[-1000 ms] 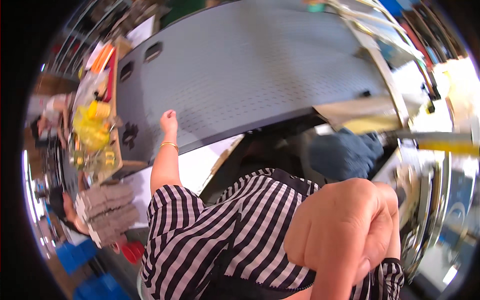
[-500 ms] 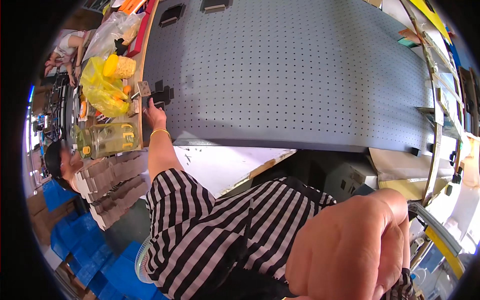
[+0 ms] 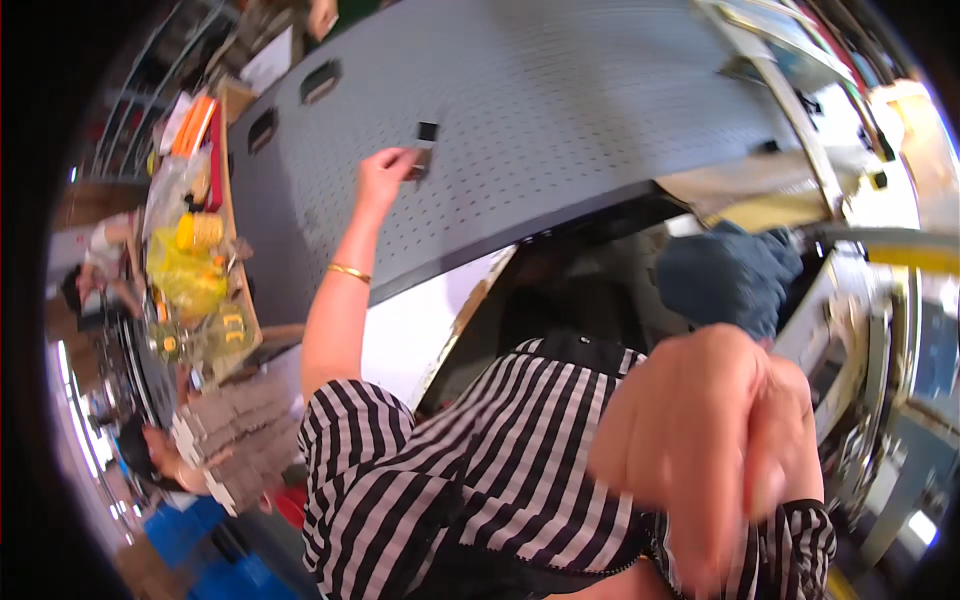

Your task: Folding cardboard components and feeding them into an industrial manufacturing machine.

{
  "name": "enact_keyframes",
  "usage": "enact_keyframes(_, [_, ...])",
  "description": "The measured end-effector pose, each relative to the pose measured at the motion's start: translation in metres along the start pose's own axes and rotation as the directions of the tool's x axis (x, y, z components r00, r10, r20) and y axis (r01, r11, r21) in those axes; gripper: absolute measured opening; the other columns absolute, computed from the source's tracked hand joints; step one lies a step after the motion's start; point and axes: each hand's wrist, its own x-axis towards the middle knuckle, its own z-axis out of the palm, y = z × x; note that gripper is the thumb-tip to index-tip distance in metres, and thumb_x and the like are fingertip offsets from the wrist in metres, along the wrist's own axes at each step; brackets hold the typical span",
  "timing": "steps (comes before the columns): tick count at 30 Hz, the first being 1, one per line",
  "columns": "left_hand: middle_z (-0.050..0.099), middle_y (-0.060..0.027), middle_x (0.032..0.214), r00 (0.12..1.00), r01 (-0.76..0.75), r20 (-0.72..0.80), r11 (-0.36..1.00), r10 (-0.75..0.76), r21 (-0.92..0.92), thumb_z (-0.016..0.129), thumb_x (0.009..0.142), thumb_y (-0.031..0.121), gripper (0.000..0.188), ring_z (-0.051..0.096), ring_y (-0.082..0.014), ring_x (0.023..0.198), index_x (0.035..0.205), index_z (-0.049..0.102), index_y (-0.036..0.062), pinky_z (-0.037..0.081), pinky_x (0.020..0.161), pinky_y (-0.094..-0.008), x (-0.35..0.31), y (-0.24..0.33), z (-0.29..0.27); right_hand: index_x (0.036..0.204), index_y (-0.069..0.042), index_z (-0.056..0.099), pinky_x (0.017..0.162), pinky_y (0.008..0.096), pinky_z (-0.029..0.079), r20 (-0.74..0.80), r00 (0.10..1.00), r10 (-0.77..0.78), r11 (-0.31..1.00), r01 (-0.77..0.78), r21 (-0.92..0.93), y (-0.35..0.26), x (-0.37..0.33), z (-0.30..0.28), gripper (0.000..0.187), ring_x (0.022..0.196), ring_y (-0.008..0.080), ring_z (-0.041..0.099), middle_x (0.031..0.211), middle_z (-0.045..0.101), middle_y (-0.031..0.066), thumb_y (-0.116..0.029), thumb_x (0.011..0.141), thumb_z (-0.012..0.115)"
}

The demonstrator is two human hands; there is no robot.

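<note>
Well out over the grey perforated tabletop (image 3: 560, 120), my left hand (image 3: 383, 178) pinches a small dark flat piece (image 3: 428, 132) between thumb and fingers. The piece has a black square end; motion blurs its exact kind. A gold bangle (image 3: 348, 271) circles that wrist. Close to the camera, my right hand (image 3: 690, 430) hangs in front of my striped shirt. Its fingers are curled and pressed together, partly blurred, and whatever they may hold is hidden. Two dark rectangular pieces (image 3: 320, 80) lie toward the table's far left edge.
Along the left side a wooden ledge holds a yellow-lidded jar (image 3: 200, 232), a yellow plastic bag (image 3: 185, 285) and a clear jug (image 3: 225, 330). Stacked grey-brown pieces (image 3: 240, 430) stand nearer, beside people at work. At right are a metal frame (image 3: 775, 95) and a blue-grey cloth (image 3: 730, 275).
My left hand has moved from the table's left edge to the right, over the perforated surface, carrying the small dark piece. The whole view has turned. My right hand stays close, its fingers pointing further down.
</note>
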Motion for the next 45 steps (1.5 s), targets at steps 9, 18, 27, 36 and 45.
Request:
enact_keyframes(9, [0.069,-0.0051,0.083,0.269,-0.753,0.65,0.576,0.71,-0.318,0.08,0.077,0.009,0.012,0.062,-0.0125,0.074,0.084,0.071,0.0029,0.05,0.067,-0.0251,-0.158,0.309,0.263,0.122,-0.003,0.062,0.089,0.0362,0.045,-0.168,0.544,-0.822,-0.299,-0.663,-0.686,-0.025,-0.275,0.101,0.036,0.098,0.025,0.06,0.103,0.068,0.0106,-0.012,0.088,0.067])
enact_keyframes(18, [0.069,-0.0084,0.086,-0.383,-0.61,0.634,0.331,0.672,-0.72,0.083,0.074,0.011,0.018,0.067,-0.0218,0.083,0.086,0.071,0.0044,0.052,0.074,-0.0318,-0.314,0.443,0.442,0.124,-0.007,0.062,0.097,0.0392,0.044,-0.162,0.208,-0.965,-0.069,-0.793,-0.605,-0.002,-0.446,0.179,0.039,0.112,0.0277,0.058,0.115,0.066,0.0121,-0.022,0.089,0.068])
enact_keyframes(27, [0.065,-0.0028,0.106,-0.387,-0.592,0.708,0.429,0.591,-0.682,0.081,0.073,0.008,0.036,0.058,-0.0155,0.103,0.106,0.066,0.0038,0.046,0.09,-0.0321,-0.364,0.488,0.649,0.133,-0.006,0.055,0.093,0.0351,0.047,0.11,0.023,-0.994,-0.059,-0.939,-0.338,-0.082,-0.588,0.241,0.058,0.102,0.0221,0.06,0.11,0.067,0.0098,-0.021,0.081,0.077])
enact_keyframes(36, [0.071,-0.0072,0.095,-0.279,-0.568,0.521,0.299,0.807,-0.767,0.085,0.074,0.023,0.068,0.063,-0.0183,0.09,0.131,0.05,0.0088,0.051,0.083,-0.034,-0.383,0.59,0.84,0.138,0.007,0.041,0.085,0.0298,0.052,-0.076,-0.177,-0.981,0.186,-0.764,-0.618,-0.242,-0.745,0.286,0.073,0.098,0.0183,0.065,0.109,0.068,0.0141,-0.028,0.085,0.076])
enact_keyframes(45, [0.056,-0.0121,0.132,-0.294,-0.575,0.567,0.331,0.77,-0.748,0.086,0.073,0.034,0.093,0.055,-0.027,0.119,0.146,0.035,0.0097,0.045,0.1,-0.0403,-0.354,0.526,0.738,0.086,-0.004,0.058,0.074,0.0311,0.046,0.439,-0.155,-0.885,-0.23,-0.674,-0.702,-0.15,-0.636,0.228,0.038,0.077,0.0143,0.053,0.084,0.056,0.0046,-0.038,0.101,0.049])
